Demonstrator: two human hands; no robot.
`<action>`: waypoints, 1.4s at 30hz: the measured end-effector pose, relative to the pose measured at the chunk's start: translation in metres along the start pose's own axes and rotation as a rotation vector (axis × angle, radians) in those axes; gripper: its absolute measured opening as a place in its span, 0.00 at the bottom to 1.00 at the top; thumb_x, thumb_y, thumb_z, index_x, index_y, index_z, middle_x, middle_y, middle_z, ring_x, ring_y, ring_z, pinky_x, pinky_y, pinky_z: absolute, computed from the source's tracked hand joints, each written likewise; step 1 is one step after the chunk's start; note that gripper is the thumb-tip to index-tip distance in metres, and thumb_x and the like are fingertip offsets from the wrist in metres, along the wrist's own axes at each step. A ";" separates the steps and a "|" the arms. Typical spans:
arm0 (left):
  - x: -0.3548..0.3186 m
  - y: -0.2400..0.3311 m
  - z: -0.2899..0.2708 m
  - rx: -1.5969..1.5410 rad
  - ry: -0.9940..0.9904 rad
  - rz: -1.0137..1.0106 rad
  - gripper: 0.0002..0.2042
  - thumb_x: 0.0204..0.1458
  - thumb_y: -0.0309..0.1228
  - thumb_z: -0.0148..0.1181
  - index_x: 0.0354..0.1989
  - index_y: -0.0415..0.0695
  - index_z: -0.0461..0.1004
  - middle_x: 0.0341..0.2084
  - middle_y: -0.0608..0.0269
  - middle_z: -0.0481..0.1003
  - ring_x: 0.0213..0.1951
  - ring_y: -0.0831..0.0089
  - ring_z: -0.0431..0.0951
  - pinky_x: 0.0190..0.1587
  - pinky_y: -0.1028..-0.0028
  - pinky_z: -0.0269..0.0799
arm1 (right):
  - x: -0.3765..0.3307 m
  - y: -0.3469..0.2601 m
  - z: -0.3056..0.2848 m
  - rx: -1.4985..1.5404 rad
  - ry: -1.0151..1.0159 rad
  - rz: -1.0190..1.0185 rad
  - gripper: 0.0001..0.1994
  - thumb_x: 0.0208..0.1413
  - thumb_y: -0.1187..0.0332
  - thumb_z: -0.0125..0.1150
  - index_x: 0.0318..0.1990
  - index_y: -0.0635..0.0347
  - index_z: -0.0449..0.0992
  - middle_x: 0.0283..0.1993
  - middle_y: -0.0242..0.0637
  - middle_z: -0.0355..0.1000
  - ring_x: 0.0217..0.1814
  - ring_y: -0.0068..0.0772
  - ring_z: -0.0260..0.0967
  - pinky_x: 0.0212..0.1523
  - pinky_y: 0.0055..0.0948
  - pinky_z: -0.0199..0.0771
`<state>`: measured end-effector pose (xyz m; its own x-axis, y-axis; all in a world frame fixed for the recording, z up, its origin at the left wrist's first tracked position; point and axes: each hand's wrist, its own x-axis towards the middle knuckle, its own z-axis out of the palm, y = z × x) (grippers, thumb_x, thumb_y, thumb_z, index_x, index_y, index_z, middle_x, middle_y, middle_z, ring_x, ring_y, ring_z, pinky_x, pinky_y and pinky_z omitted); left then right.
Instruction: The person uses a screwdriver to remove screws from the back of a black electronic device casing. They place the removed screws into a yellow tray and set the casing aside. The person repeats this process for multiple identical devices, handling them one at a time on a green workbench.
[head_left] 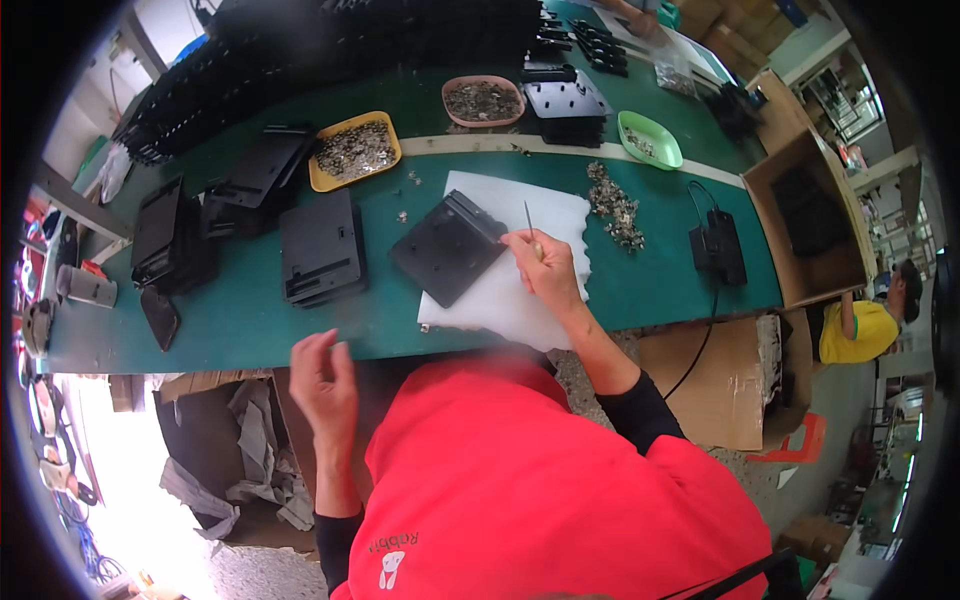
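Observation:
My right hand point(549, 280) grips an awl point(529, 217), a thin metal spike with a short pale handle, its tip pointing away from me. Right beside these fingers lies a square black plastic panel point(450, 255), turned at an angle on a white foam sheet point(555, 225). The hand is at the panel's right corner; whether it touches it I cannot tell. My left hand point(324, 385) hovers near the front edge of the table, fingers loosely bent and thumb apart, with nothing visible in it. Nearest to it is a short stack of black panels point(323, 245).
Small metal parts fill a yellow tray point(393, 125) and a pink tray point(449, 120); a green tray point(670, 155) holds fewer. A loose parts pile point(615, 205) lies right of the foam. More panels point(165, 235) stand left. A black power adapter point(718, 248) and cardboard box point(775, 205) sit right.

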<state>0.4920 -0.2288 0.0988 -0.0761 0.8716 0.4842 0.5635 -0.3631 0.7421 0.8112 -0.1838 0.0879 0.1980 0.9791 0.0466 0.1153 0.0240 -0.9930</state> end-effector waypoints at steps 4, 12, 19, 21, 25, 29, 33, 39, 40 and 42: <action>0.020 0.048 0.049 0.014 -0.371 0.153 0.11 0.49 0.22 0.62 0.42 0.39 0.75 0.42 0.56 0.73 0.42 0.65 0.75 0.44 0.70 0.72 | 0.000 0.005 -0.001 -0.003 0.075 -0.081 0.11 0.59 0.65 0.59 0.38 0.65 0.77 0.12 0.20 0.59 0.11 0.09 0.53 0.12 0.16 0.49; 0.065 0.044 0.124 0.525 -0.489 0.360 0.42 0.41 0.49 0.68 0.59 0.32 0.61 0.62 0.31 0.55 0.64 0.40 0.56 0.64 0.52 0.51 | 0.003 0.001 -0.003 -0.035 0.103 -0.114 0.13 0.59 0.63 0.57 0.36 0.66 0.78 0.16 0.26 0.64 0.17 0.15 0.58 0.19 0.21 0.58; 0.071 0.036 0.139 0.504 -0.568 0.285 0.48 0.37 0.54 0.68 0.60 0.29 0.59 0.58 0.27 0.59 0.62 0.40 0.58 0.60 0.51 0.55 | -0.002 -0.004 -0.007 0.036 0.089 -0.004 0.14 0.60 0.61 0.56 0.37 0.66 0.76 0.14 0.26 0.62 0.15 0.16 0.58 0.17 0.22 0.58; 0.072 0.041 0.139 0.517 -0.550 0.279 0.47 0.35 0.53 0.69 0.60 0.30 0.60 0.56 0.29 0.61 0.59 0.42 0.61 0.58 0.51 0.58 | -0.002 -0.002 -0.006 0.115 0.104 -0.007 0.13 0.62 0.61 0.55 0.37 0.64 0.75 0.13 0.23 0.60 0.12 0.13 0.55 0.14 0.19 0.54; 0.075 0.064 0.133 0.553 -0.467 0.278 0.47 0.34 0.52 0.70 0.61 0.34 0.60 0.57 0.36 0.63 0.58 0.45 0.65 0.59 0.53 0.60 | -0.002 -0.004 -0.006 0.258 0.125 -0.006 0.12 0.63 0.62 0.54 0.37 0.64 0.74 0.14 0.23 0.61 0.11 0.13 0.55 0.12 0.19 0.52; 0.083 0.088 0.126 0.407 -0.550 0.198 0.46 0.34 0.52 0.69 0.61 0.36 0.62 0.53 0.39 0.67 0.55 0.46 0.68 0.56 0.56 0.65 | -0.003 -0.003 -0.008 0.343 0.178 -0.012 0.13 0.64 0.62 0.52 0.38 0.64 0.74 0.15 0.24 0.61 0.10 0.13 0.54 0.11 0.19 0.52; 0.080 0.087 0.124 0.320 -0.406 0.240 0.41 0.35 0.49 0.69 0.56 0.34 0.66 0.49 0.38 0.68 0.51 0.45 0.70 0.52 0.56 0.67 | -0.001 -0.001 -0.008 0.512 0.339 -0.122 0.14 0.65 0.61 0.50 0.42 0.65 0.74 0.15 0.22 0.58 0.11 0.13 0.52 0.11 0.19 0.50; 0.081 0.097 0.141 0.150 -0.403 0.214 0.39 0.39 0.47 0.69 0.57 0.32 0.66 0.51 0.38 0.68 0.53 0.47 0.70 0.55 0.58 0.66 | -0.007 -0.002 -0.006 0.348 0.097 -0.137 0.16 0.63 0.59 0.54 0.45 0.66 0.73 0.15 0.22 0.57 0.11 0.13 0.52 0.12 0.19 0.50; 0.084 0.099 0.146 0.010 -0.443 0.108 0.39 0.40 0.47 0.69 0.58 0.32 0.65 0.51 0.39 0.68 0.52 0.49 0.71 0.55 0.59 0.66 | -0.007 -0.003 -0.008 0.425 0.074 -0.106 0.16 0.63 0.59 0.54 0.45 0.66 0.73 0.15 0.22 0.57 0.11 0.13 0.52 0.12 0.19 0.50; 0.094 0.102 0.156 -0.263 -0.524 -0.108 0.39 0.42 0.47 0.68 0.58 0.32 0.65 0.52 0.40 0.68 0.52 0.52 0.72 0.55 0.62 0.67 | -0.004 -0.007 -0.012 0.583 0.024 -0.037 0.16 0.63 0.59 0.53 0.45 0.66 0.73 0.15 0.22 0.57 0.11 0.13 0.51 0.13 0.19 0.51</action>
<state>0.6705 -0.1326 0.1483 0.3318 0.9304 0.1559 0.3475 -0.2742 0.8967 0.8215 -0.1903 0.0957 0.2267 0.9708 0.0777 -0.4312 0.1716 -0.8858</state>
